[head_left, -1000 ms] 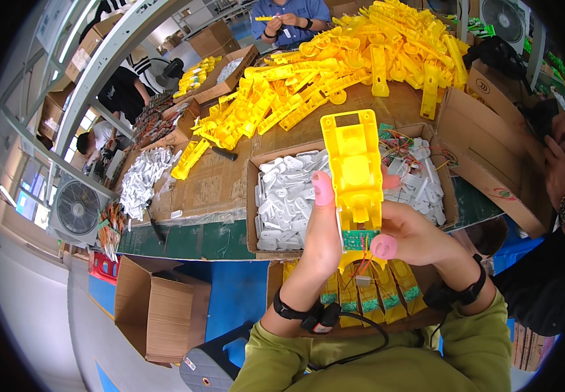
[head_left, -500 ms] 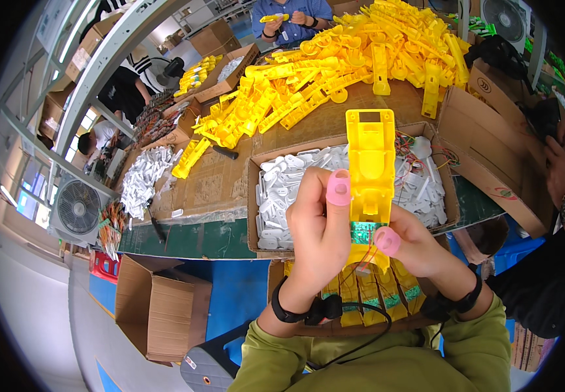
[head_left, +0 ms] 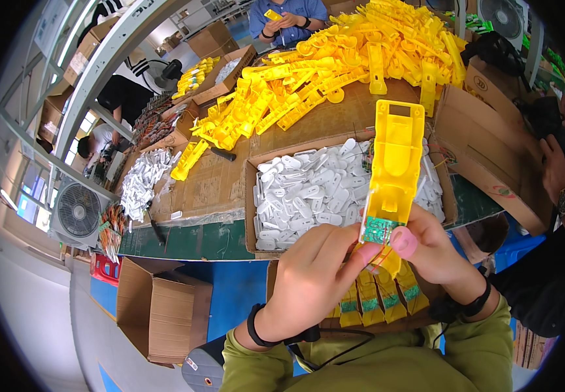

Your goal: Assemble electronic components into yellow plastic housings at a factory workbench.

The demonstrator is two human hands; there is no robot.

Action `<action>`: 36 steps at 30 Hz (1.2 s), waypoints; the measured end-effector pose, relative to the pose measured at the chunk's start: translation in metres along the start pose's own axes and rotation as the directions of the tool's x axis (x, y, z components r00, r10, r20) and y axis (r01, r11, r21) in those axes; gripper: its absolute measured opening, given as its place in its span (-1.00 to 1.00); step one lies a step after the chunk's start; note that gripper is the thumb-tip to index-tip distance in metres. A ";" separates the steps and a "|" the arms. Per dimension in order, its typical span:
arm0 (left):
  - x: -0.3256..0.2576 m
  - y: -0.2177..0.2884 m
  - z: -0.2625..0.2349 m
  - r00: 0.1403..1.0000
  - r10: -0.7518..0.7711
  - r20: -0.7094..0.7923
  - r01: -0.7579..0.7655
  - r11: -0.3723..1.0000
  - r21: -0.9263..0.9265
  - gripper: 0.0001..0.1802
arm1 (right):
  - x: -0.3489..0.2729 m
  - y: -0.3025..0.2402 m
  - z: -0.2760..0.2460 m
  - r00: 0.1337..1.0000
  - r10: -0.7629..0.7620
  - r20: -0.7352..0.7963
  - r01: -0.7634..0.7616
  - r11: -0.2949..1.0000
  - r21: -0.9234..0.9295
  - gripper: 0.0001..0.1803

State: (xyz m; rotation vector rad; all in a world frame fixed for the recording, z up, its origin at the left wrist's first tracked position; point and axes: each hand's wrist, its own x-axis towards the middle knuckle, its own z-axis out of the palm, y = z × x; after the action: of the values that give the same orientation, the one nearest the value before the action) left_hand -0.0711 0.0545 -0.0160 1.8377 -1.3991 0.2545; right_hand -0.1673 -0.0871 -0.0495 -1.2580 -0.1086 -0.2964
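A long yellow plastic housing [head_left: 397,163] stands tilted up in front of me, its hollow side facing me. At its lower end sits a small green circuit board [head_left: 379,230], with thin red wires below it. My right hand [head_left: 442,255] grips the housing's lower right side, its thumb in a pink finger cot beside the board. My left hand [head_left: 315,277] is closed at the lower left edge, its pink-covered thumb pressed just under the board. What the left fingers touch behind the housing is hidden. Several yellow housings with green boards [head_left: 370,304] lie in a carton below my hands.
An open carton [head_left: 252,209] of white plastic pieces [head_left: 315,189] stands on the table behind my hands. Beyond it rises a heap of yellow housings [head_left: 334,65]. More white pieces [head_left: 144,179] lie at left. Other people work across the table and at right; an empty carton [head_left: 158,313] sits lower left.
The housing has shifted right and tilted. My left hand has dropped from the housing's left side to its lower edge, its thumb now by the board. The right hand moved slightly right.
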 end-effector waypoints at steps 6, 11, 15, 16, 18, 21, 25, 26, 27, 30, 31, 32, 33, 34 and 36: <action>0.001 0.004 0.000 0.998 0.055 -0.015 -0.054 0.998 0.020 -0.77 | -0.003 0.000 0.003 0.998 0.030 -0.049 -0.030 0.999 0.015 -0.33; 0.001 0.011 -0.006 0.995 0.095 -0.009 -0.094 0.992 0.088 -0.76 | -0.007 -0.003 0.004 0.999 0.054 -0.001 -0.054 0.998 0.025 -0.29; 0.002 0.009 -0.009 0.989 0.145 -0.011 -0.143 0.987 0.077 -0.77 | -0.007 -0.003 0.006 0.997 0.072 0.032 -0.072 0.997 0.012 -0.28; 0.002 0.008 -0.010 0.989 0.144 -0.011 -0.143 0.987 0.078 -0.77 | -0.007 -0.003 0.007 0.996 0.071 0.046 -0.072 0.997 0.011 -0.28; 0.001 0.007 -0.012 0.991 0.133 0.026 -0.134 0.988 0.070 -0.78 | -0.006 -0.004 0.009 0.996 0.080 0.050 -0.081 0.996 0.029 -0.29; 0.001 -0.003 -0.013 0.988 0.142 0.053 -0.143 0.990 0.002 -0.78 | -0.006 -0.001 0.011 0.998 0.056 0.029 -0.057 0.998 0.030 -0.30; 0.003 0.000 -0.014 0.988 0.151 0.023 -0.152 0.988 0.019 -0.79 | -0.005 -0.006 0.010 0.995 0.088 0.042 -0.090 0.994 0.059 -0.32; 0.003 -0.001 -0.015 0.988 0.145 0.045 -0.145 0.989 0.008 -0.78 | -0.006 -0.007 0.010 0.995 0.088 0.042 -0.090 0.994 0.058 -0.32; 0.004 -0.001 -0.016 0.988 0.139 0.068 -0.139 0.990 -0.003 -0.78 | -0.008 -0.007 0.010 0.994 0.102 0.033 -0.104 0.993 0.053 -0.32; 0.004 0.002 -0.019 0.987 0.140 0.075 -0.139 0.990 -0.009 -0.76 | -0.009 -0.008 0.010 0.993 0.113 0.036 -0.115 0.992 0.050 -0.30; 0.006 0.002 -0.020 0.987 0.142 0.074 -0.142 0.990 -0.009 -0.76 | -0.008 -0.009 0.010 0.993 0.112 0.048 -0.114 0.992 0.051 -0.29; 0.007 0.003 -0.022 0.984 0.150 0.099 -0.149 0.989 -0.018 -0.74 | -0.009 -0.009 0.009 0.993 0.110 0.045 -0.113 0.992 0.050 -0.29; 0.008 0.003 -0.024 0.980 0.158 0.124 -0.156 0.987 -0.026 -0.73 | -0.009 -0.008 0.008 0.994 0.078 0.075 -0.086 0.990 0.109 -0.38; 0.008 0.004 -0.025 0.979 0.161 0.124 -0.159 0.987 -0.028 -0.73 | -0.010 -0.008 0.007 0.994 0.043 0.103 -0.060 0.984 0.168 -0.44; 0.005 0.005 -0.026 0.989 0.080 0.123 -0.072 0.995 -0.068 -0.67 | -0.010 -0.012 0.010 0.996 0.030 0.086 -0.041 0.990 0.138 -0.43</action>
State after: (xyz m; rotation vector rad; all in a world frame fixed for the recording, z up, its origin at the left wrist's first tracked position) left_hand -0.0660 0.0682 0.0068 1.7764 -1.5485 0.1332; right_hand -0.1798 -0.0790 -0.0376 -1.1322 -0.1758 -0.2018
